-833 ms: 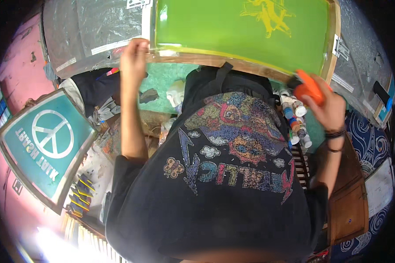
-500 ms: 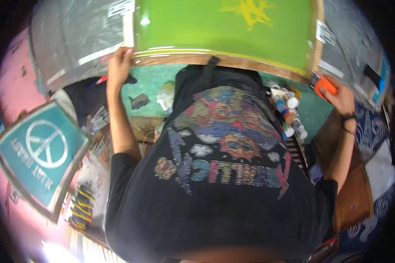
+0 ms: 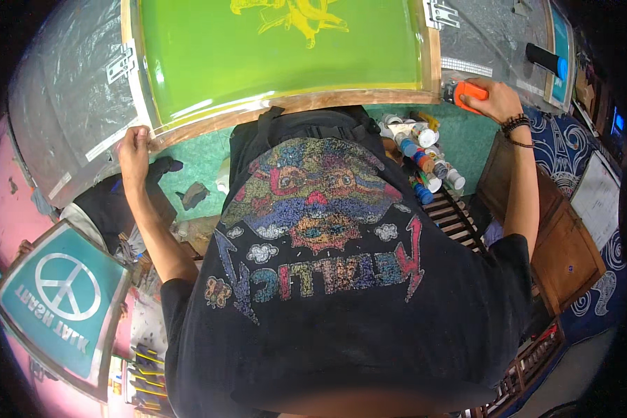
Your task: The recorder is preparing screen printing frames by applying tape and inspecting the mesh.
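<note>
A person in a black printed shirt (image 3: 327,279) leans over a screen-printing desk (image 3: 209,157), the body hiding most of the surface below the chest. The left hand (image 3: 134,145) grips the lower left corner of a wooden-framed screen (image 3: 279,56) with green mesh, fingers closed over the frame edge. The screen lies across the top of the view, its upper part cut off; a yellow design (image 3: 292,14) on the mesh is only partly in view and hard to read as a shape. The right hand (image 3: 493,101) closes its fingers around an orange tool (image 3: 467,94) just off the screen's lower right corner; the hand covers much of the tool, so its kind cannot be told. A dark beaded bracelet (image 3: 514,125) circles that wrist.

Just below the right hand, a cluster of small bottles (image 3: 421,157) with white, blue and orange tops crowds the teal desk surface, partly hidden by the shirt. At lower left a second framed screen (image 3: 63,306) stands tilted, teal with a white round emblem and white lettering. Beside it lies a strip of yellow-and-black items (image 3: 146,362), too small to make out. A wooden cabinet (image 3: 557,237) stands at right, against blue patterned cloth (image 3: 606,292).
</note>
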